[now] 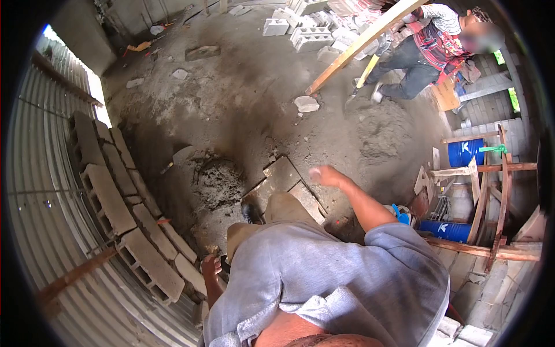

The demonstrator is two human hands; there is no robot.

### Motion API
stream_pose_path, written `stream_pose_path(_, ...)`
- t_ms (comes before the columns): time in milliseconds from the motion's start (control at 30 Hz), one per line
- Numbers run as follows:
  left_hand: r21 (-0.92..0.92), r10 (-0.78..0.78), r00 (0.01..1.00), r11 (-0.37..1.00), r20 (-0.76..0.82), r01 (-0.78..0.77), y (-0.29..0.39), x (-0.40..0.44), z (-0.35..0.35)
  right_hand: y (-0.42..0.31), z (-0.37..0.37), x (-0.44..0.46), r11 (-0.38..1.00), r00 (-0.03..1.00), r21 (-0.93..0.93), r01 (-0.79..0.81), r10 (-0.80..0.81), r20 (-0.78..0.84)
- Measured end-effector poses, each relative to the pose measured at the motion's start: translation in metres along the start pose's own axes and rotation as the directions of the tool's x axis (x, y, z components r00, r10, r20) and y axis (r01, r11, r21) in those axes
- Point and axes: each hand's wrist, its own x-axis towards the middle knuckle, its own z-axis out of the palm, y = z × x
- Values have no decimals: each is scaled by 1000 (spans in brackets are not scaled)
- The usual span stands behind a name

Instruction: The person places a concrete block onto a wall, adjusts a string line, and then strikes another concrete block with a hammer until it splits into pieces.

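The wall [151,228] at 8 to 9 o'clock already stands several rows high, beside the metal sheeting [43,202]; by my judgement the work is partway along, since loose blocks [312,38] lie at 12 to 1 o'clock and a grey heap [219,182], apparently mortar, sits unspent at 9 o'clock near the centre; a second heap [384,130] lies at 2 o'clock. The right arm reaches forward with the elbow bent; the right hand [328,176] hangs just off centre at 3 o'clock, beside the boards [283,172], fingers curled but blurred, so I cannot tell whether they hold anything; the left arm hangs low, the left hand [211,266] at 7 o'clock near the wall, fingers bent, their grip unclear.
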Motion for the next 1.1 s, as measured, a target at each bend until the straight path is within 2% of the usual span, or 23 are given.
stream_pose_path(33,5,4,1000,1000,8,-4,4,16,-8,9,0,-5,997,995,-38,-60,63,74)
stream_pose_path(67,-74,1,999,997,41,2,0,39,-21,18,-1,-8,990,981,-82,-116,127,149)
stream_pose_path(100,-156,-2,997,988,73,14,-1,53,-26,27,0,-9,989,980,-86,-120,132,149)
stream_pose_path(133,-155,-43,999,987,-17,40,14,50,-25,37,3,-7,985,970,-38,-167,171,171)
stream_pose_path(167,-160,-49,999,986,-16,46,29,45,-26,47,4,-1,977,959,8,-211,206,196)
stream_pose_path(233,-183,-46,997,983,-59,35,52,48,-29,58,2,18,979,957,5,-202,197,213)
stream_pose_path(333,-216,-65,992,976,-110,39,80,57,-17,42,-16,57,977,967,-27,-209,211,144)
stream_pose_path(400,-244,-86,980,969,-177,41,97,55,-5,58,-16,104,985,963,-21,-170,171,207)
stream_pose_path(467,-294,-106,984,954,-146,59,111,67,11,70,-25,153,986,943,54,-161,137,303)
stream_pose_path(500,-291,-107,988,954,-115,70,119,73,19,76,-35,179,987,945,68,-146,119,304)
stream_pose_path(567,-161,-77,995,985,-58,66,143,77,42,98,-46,238,997,964,-6,-78,77,254)
stream_pose_path(633,20,-16,1000,1000,-21,16,174,82,60,132,-51,300,959,950,-282,-24,109,291)
stream_pose_path(700,134,40,999,990,18,-42,223,95,82,120,-101,328,985,976,-83,-149,160,150)
stream_pose_path(733,153,64,997,986,34,-68,254,103,91,112,-129,341,984,974,-73,-163,172,145)
stream_pose_path(800,144,92,995,985,47,-98,323,121,105,99,-181,367,989,990,75,-128,122,76)
stream_pose_path(900,57,118,992,991,42,-121,429,140,123,88,-238,406,992,992,-24,-128,128,17)
stream_pose_path(967,17,155,987,988,28,-156,505,141,137,89,-257,430,989,989,6,-145,145,-33)
stream_pose_path(1033,-8,174,985,985,-6,-174,574,142,150,87,-275,456,991,984,112,-74,91,-156)
stream_pose_path(1100,20,159,987,987,-36,-158,626,156,156,61,-300,466,984,990,153,-90,105,-95)
